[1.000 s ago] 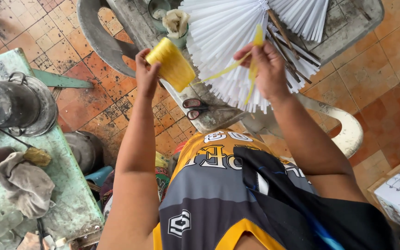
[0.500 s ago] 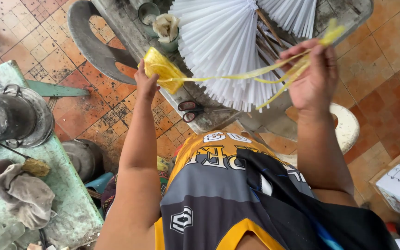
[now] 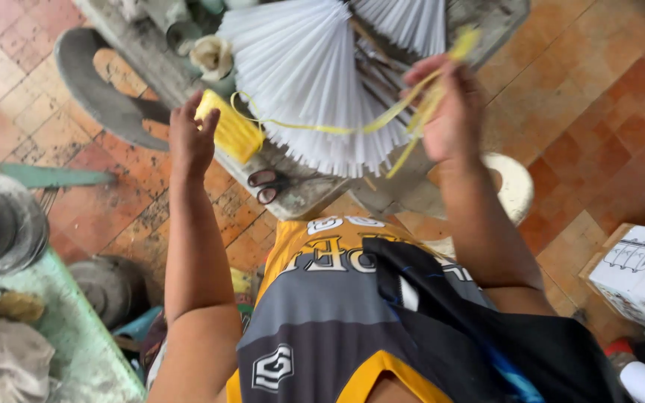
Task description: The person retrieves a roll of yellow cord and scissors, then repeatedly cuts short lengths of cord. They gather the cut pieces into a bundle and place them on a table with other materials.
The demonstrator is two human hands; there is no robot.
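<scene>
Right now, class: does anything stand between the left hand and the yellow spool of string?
Nothing visible does. The left hand is right against the yellow spool, with its fingers beside it. From the spool the yellow string runs across the white fan of strips to the right hand.
</scene>
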